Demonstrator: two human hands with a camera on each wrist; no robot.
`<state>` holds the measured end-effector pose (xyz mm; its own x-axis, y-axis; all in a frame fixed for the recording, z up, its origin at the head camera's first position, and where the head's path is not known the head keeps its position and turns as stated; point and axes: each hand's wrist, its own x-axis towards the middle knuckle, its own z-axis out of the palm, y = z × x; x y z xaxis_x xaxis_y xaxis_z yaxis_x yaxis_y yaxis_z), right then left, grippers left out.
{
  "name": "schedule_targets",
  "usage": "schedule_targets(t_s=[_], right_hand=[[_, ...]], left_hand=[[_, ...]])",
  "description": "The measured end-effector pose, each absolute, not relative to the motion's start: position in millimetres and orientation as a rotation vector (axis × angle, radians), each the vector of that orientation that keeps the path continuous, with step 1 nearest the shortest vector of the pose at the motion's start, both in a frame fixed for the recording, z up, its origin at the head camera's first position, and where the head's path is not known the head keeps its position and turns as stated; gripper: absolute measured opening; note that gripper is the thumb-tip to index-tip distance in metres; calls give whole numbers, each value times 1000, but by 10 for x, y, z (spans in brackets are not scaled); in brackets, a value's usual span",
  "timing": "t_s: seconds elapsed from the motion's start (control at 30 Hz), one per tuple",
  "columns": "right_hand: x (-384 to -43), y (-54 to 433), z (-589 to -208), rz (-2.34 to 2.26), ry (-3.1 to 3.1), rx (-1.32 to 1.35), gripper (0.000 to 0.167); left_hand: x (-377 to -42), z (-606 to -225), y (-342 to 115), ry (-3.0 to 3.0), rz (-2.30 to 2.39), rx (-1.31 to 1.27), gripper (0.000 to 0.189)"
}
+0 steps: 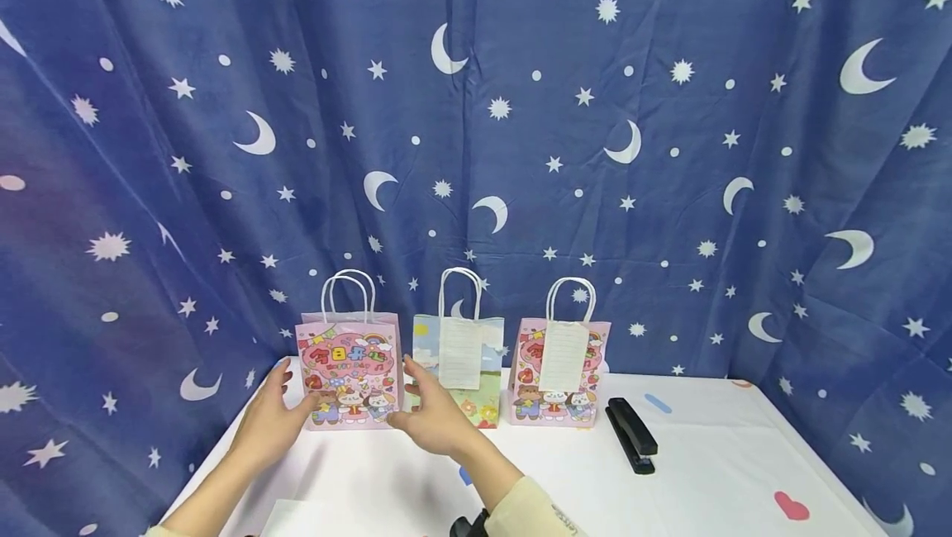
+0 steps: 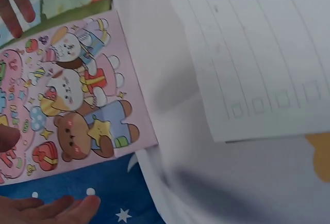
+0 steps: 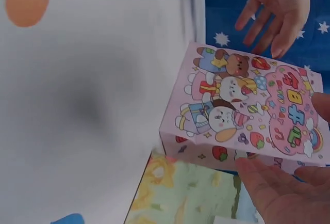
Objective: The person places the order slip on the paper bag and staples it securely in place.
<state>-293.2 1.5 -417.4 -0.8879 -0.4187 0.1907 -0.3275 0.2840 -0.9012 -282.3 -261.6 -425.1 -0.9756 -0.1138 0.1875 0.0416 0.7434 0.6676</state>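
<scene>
A pink paper gift bag (image 1: 349, 376) with cartoon animals and white twisted handles stands upright at the left end of a row. On its left side is my left hand (image 1: 271, 420), fingers spread and slightly bent. My right hand (image 1: 437, 411) is at the bag's right side, thumb in front and fingers loosely extended. Neither hand grips it; whether the fingertips touch its sides is unclear. The right wrist view shows the same pink bag (image 3: 221, 100) between both hands. A sheet of lined paper (image 2: 263, 64) with small checkboxes lies before the bag.
Right of it stand a blue-green flowered bag (image 1: 487, 363) and another pink bag (image 1: 524, 388), each with a lined note (image 1: 459, 355) hanging over its front by the handles. A black stapler (image 1: 630, 435) lies on the white table (image 1: 714, 454). A starry blue curtain (image 1: 535, 173) hangs behind.
</scene>
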Motion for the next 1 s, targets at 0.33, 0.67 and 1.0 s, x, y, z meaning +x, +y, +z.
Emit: schedule_targets(t_s=[0.33,0.67,1.0], right_hand=[[-3003,-93,-4200,-1679,2421,-741,92],[-2961,-104,-4097,-1634,2419,-782,85],[-2762,-6,-3929,-1614,2373,-831,78]], left_hand=[[-2935,-4366,-2637,-2717,-1057,-52,67],[-2746,-4167,-2767,-2677,-815,-86,47],[-2448,-3959,-2878,-2632,-713,-139,21]])
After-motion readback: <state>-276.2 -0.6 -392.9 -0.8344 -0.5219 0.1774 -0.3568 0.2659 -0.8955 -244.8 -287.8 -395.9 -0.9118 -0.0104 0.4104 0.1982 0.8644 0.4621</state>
